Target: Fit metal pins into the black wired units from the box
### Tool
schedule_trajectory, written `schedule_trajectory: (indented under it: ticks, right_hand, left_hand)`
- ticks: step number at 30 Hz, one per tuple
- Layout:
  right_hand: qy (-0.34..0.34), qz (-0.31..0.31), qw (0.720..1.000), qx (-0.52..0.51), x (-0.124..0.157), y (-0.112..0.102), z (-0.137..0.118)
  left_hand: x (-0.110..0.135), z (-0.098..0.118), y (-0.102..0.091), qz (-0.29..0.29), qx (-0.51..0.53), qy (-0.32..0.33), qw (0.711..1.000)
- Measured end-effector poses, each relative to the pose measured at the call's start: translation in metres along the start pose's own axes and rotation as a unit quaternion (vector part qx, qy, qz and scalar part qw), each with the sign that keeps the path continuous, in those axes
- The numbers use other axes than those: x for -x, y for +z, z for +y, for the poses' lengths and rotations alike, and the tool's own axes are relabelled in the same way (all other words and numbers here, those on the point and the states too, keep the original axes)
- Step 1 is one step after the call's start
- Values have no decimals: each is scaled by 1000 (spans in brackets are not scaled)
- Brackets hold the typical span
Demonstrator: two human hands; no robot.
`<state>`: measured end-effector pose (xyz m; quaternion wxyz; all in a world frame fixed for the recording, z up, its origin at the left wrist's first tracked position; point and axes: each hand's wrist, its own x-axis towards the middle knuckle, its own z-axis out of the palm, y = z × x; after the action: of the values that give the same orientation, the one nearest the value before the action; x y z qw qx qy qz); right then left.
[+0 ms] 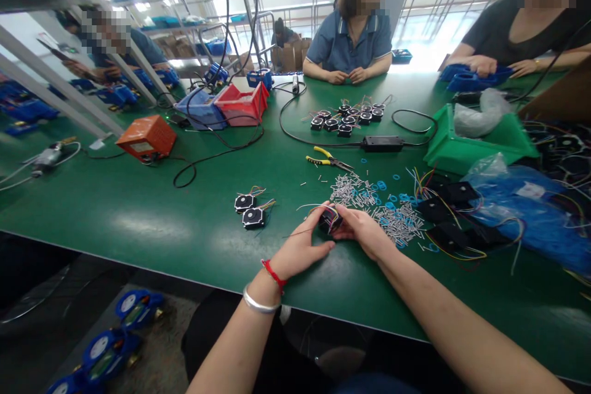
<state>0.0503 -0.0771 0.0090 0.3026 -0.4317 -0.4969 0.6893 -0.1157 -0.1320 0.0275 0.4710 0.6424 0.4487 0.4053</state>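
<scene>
Leftmost, below the edge of the green tabletop (184, 221), you have blue meters (101, 345) with round white faces, their markings too small to read. Up on the tabletop sits an orange box (146, 137), then a blue bin (201, 112) just beside a red bin (244, 108). Nearer you, two square black parts (253, 217) lie together, thin wires trailing.

Your left hand (299, 249) — red cord and silver bangle at the wrist — and your right hand (368, 233) share one small black part (329, 220) between them, each grip curled in against it, coloured wires across its top. Whether it rests on the tabletop you cannot tell.

Beyond it lie yellow-handled pliers (323, 159); to its right, small metal pieces (399, 225) spread among blue rings. Farther right come a green bin (484, 151) and a blue plastic bag (517, 215), whose white label (530, 189) is too blurred to read.
</scene>
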Motion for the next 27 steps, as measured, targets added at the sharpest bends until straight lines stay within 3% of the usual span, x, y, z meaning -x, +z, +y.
schedule_trajectory:
  ticks: [4,6,9,11,13,17,23,27]
  right_hand:
    - [-43,-10,983,179,-1,-9,-2]
    - [-118,62,942,309,-5,-21,-2]
    - [-217,177,844,457,-13,-40,0]
    - [-233,186,807,510,-18,-48,3]
    - [-226,169,794,538,-22,-51,5]
    - [-220,166,796,538,-23,-49,6]
    - [-246,169,870,393,-9,-35,-7]
    - [-266,151,888,344,-1,-21,-11]
  left_hand:
    - [-9,-9,12,96,152,-67,981]
    - [-13,-13,11,135,262,-107,950]
    - [-17,-18,5,188,401,-136,886]
    - [-18,-21,0,205,460,-140,852]
    - [-19,-24,-2,211,494,-138,832]
    - [-18,-25,0,194,511,-138,826]
    - [-16,-16,3,137,513,-177,829]
    - [-15,-13,6,87,522,-203,824]
